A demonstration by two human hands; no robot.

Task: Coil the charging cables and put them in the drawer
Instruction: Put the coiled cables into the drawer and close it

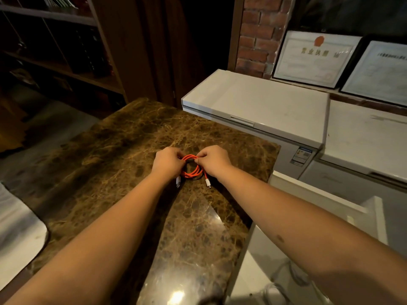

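Observation:
An orange charging cable (192,172) lies wound into a small round coil on the brown marble countertop (123,150). My left hand (167,162) pinches the coil's left side and my right hand (213,160) pinches its right side. Two white plug ends stick out toward me, one (178,182) under my left wrist and one (208,182) by my right wrist. An open white drawer (312,212) sits below the counter's right edge, and pale cables lie inside it at the bottom right.
Two white chest freezers (259,106) stand beyond the counter on the right, with framed certificates (312,60) leaning on the brick wall behind. Dark wooden shelves (57,51) fill the left background. A white surface (15,234) sits at the left edge.

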